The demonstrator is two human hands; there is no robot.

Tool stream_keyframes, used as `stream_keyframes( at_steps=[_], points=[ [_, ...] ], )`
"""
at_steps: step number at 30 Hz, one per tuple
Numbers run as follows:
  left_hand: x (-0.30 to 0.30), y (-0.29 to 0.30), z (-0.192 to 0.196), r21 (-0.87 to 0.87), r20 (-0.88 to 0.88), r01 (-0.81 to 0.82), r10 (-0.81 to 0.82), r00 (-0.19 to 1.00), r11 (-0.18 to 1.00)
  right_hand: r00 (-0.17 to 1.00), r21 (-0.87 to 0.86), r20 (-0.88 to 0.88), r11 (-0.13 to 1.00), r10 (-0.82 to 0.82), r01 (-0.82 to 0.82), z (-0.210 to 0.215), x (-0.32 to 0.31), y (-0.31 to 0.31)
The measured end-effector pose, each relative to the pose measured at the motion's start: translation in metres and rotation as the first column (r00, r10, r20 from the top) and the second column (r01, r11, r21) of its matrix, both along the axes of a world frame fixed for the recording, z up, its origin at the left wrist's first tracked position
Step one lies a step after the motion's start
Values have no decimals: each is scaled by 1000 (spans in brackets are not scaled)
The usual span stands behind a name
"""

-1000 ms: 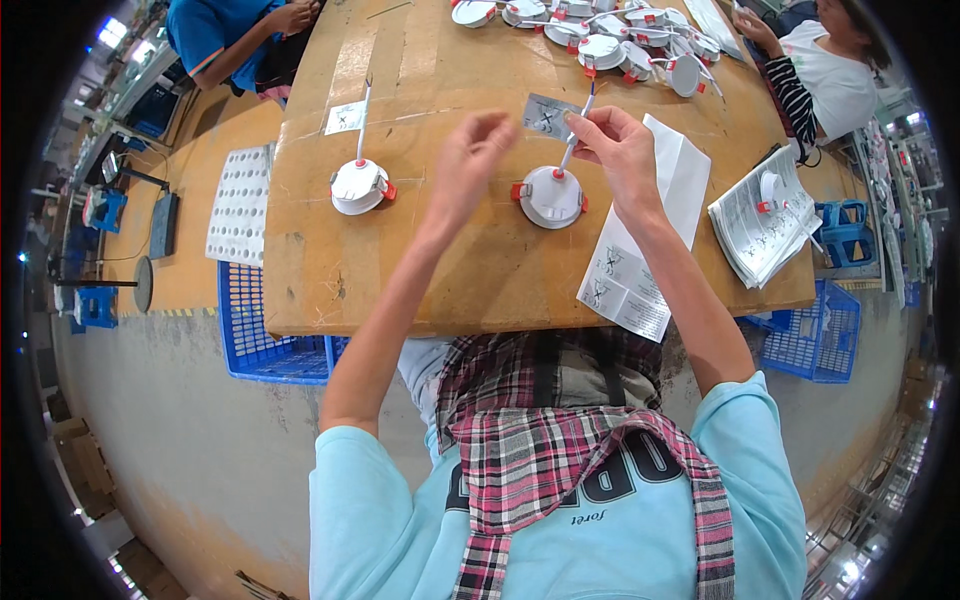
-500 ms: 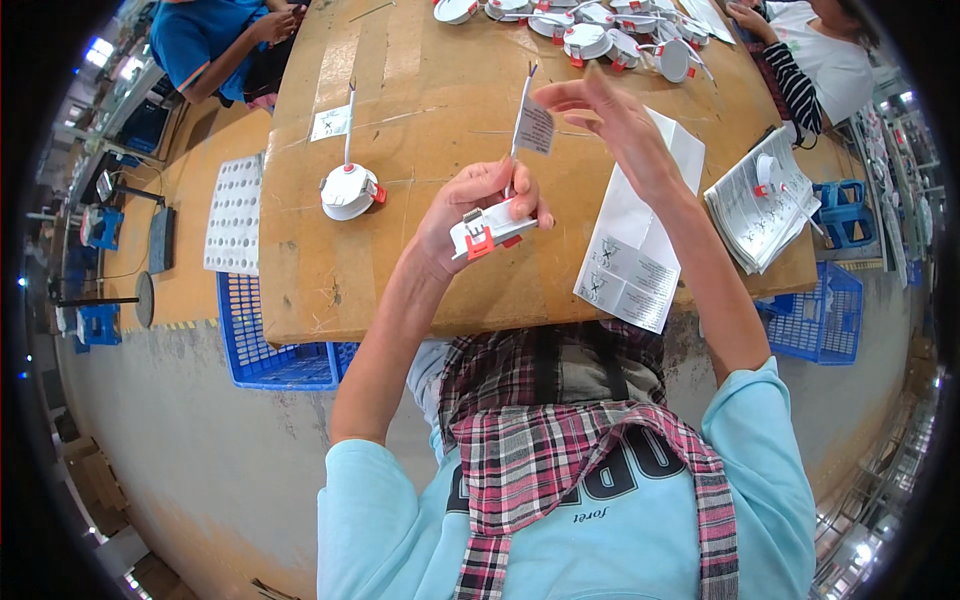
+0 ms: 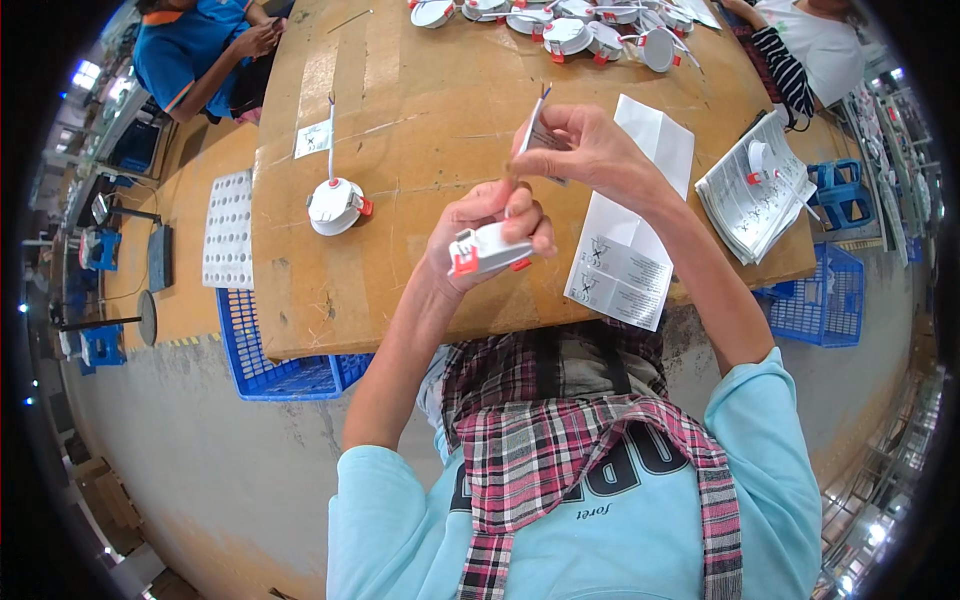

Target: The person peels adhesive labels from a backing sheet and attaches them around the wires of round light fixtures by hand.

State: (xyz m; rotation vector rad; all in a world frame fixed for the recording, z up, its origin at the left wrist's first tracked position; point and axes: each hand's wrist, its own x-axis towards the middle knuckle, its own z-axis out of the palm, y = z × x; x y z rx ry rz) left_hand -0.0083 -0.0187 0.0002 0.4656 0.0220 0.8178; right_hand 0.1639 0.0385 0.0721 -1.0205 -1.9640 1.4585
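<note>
A white round downlight [image 3: 490, 250] with red tabs is tilted in my left hand [image 3: 462, 225], whose fingers are wrapped around its edge and the base of its cable. The cable [image 3: 538, 104] rises past my fingers to bare wire ends. On it is a small printed label [image 3: 537, 142], partly covered by my right hand [image 3: 605, 152]. That hand's thumb and fingers pinch the label against the cable, just above my left hand. Left of my hands, a second downlight [image 3: 335, 207] lies on the table, its cable pointing away and carrying a flat white label [image 3: 313, 139].
A creased label sheet [image 3: 625, 270] lies by my right forearm. Farther right is a paper stack [image 3: 740, 215] with a small white part on it. Several downlights [image 3: 567, 36] pile up at the far side. Blue crates [image 3: 275, 350] stand below the table [image 3: 400, 120]; two people sit beyond.
My right hand has come down and left from open air, and its fingers have closed on the label at the cable. The downlight in my left hand has turned slightly.
</note>
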Motion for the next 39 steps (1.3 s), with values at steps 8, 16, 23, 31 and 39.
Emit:
stream_keyframes(
  at_steps=[8,16,23,31,39],
  points=[
    [5,-2,4,-155,685,156,-8,729,976,949,-212,-309,977,-61,-6,-15,15,15],
    [9,-9,5,-180,636,117,25,771,977,971,-150,-237,989,-28,-8,-18,17,25],
    [12,-7,5,-153,625,124,-1,780,980,964,-196,-232,977,-129,84,-12,7,20],
    [10,-15,4,-221,599,93,60,799,971,958,-183,-257,967,130,-180,-6,25,27],
    [24,-23,6,-216,729,164,47,683,962,975,-250,-220,966,13,-69,-8,20,25]
  ],
)
